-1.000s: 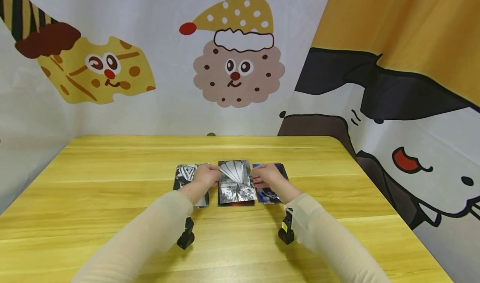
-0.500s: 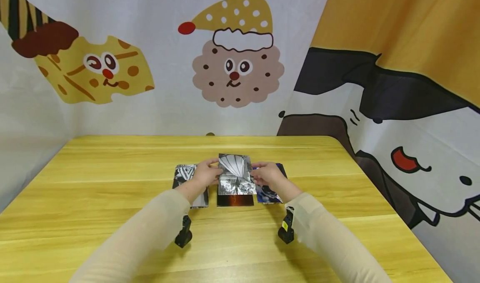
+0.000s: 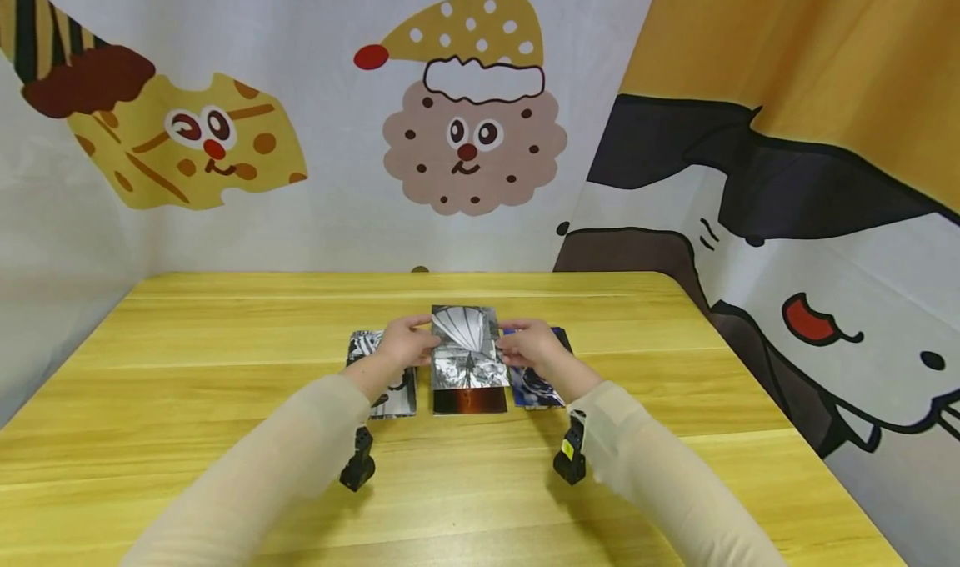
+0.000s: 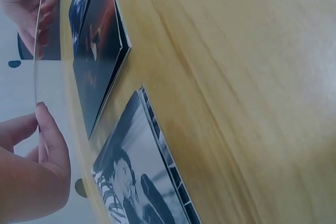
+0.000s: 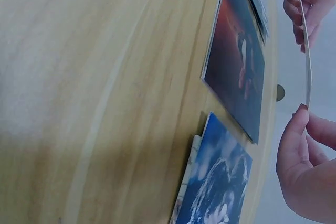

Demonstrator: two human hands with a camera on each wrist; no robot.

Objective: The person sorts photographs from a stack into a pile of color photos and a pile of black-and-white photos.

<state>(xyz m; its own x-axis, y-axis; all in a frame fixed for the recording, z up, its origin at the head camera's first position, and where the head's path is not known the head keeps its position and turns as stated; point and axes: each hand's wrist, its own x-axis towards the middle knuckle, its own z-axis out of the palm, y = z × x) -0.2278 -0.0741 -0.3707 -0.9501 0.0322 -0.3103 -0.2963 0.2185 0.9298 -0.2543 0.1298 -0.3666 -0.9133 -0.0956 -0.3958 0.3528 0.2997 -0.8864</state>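
"Where is the black-and-white card (image 3: pixel 468 346) with the pale fan shape?"

"Above the dark card (image 3: pixel 469 401) with the orange glow, apart from it, hiding its far part in the head view."

"And what has hold of it?"

"Both of the person's hands. The left hand (image 3: pixel 405 342) pinches one side edge, thumb and fingers clamped on it; the right hand (image 3: pixel 534 346) is clamped on the opposite edge."

"Is that plain from the wrist views?"

"It is. Each shows a thumb at the edge, and the held card seen edge-on, a thin strip spanning the hands."

"What lies around the dark card, then?"

"To its left, near but apart, a pile with a black-and-white picture (image 3: pixel 401 396) on top, partly behind the left hand. To its right, just beside, a blue card (image 3: pixel 534 390) with another under it. All rest on the wooden table (image 3: pixel 465 500)."

"And beyond the dark card?"

"Past the table's far edge, a white cloth (image 3: pixel 330 233) printed with cartoon food figures."
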